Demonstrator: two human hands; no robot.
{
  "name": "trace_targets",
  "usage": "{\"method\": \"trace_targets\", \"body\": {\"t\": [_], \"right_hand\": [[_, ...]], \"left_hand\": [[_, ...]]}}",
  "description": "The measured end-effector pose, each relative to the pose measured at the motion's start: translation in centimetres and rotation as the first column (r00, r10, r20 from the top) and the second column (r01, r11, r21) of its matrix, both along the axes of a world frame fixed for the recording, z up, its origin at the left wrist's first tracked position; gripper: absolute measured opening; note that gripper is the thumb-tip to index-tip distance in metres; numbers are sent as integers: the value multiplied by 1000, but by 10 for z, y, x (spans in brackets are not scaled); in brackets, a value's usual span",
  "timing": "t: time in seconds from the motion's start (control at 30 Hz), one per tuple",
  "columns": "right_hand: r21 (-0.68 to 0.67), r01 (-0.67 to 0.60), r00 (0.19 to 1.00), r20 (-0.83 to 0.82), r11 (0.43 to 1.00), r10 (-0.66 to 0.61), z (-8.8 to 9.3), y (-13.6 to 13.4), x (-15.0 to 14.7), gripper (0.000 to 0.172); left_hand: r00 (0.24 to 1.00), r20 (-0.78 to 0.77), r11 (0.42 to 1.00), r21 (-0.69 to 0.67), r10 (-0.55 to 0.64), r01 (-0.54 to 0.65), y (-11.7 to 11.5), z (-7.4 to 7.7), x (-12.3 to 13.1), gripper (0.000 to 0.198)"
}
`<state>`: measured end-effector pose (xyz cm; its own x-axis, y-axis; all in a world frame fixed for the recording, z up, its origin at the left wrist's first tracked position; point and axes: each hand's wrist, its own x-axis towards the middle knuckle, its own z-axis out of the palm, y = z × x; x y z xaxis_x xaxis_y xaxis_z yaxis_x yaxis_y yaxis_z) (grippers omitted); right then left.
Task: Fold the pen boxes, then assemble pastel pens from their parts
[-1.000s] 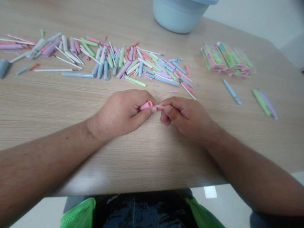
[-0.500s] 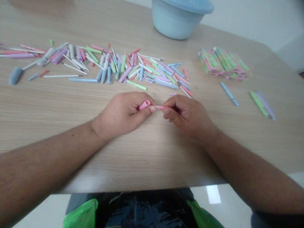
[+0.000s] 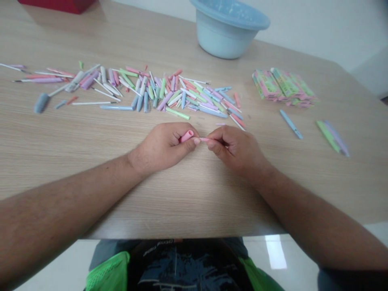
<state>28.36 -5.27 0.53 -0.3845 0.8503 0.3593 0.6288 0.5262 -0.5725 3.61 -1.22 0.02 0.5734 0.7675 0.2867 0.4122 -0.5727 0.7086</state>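
Observation:
My left hand (image 3: 168, 145) is closed around a hollow pink pen barrel (image 3: 187, 136), whose open end points up and to the right. Between its thumb and forefinger it also pinches one end of a thin pink piece (image 3: 204, 139). From the other side my right hand (image 3: 236, 149) pinches the same thin piece with thumb and fingertips. The two hands almost meet above the table, and most of the thin piece is hidden by the fingers. Just beyond them lies a loose pile of pastel pen barrels, caps and white refills (image 3: 178, 93).
A blue basin (image 3: 224, 38) stands at the back. Stacked pink-and-green packets (image 3: 281, 87) lie at the right. Nearer are a blue pen (image 3: 291, 124) and a green and purple pair of pens (image 3: 332, 137). A red box (image 3: 60, 5) sits far left on the wooden table (image 3: 194, 202).
The view has shifted slightly, bringing the red box into sight. Both hands keep their pinch on the thin pink piece, with hardly any movement.

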Motion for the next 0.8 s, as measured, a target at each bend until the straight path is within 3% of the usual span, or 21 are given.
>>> {"method": "trace_targets", "body": {"t": [0.47, 0.8], "right_hand": [[25, 11, 1000, 8, 1000, -12, 0, -2, 0, 40], [-12, 140, 988, -71, 990, -140, -5, -8, -1, 33]], "left_hand": [[1000, 18, 1000, -26, 2, -2, -1, 4, 3, 30], [993, 119, 995, -101, -2, 14, 1, -4, 6, 25]]}}
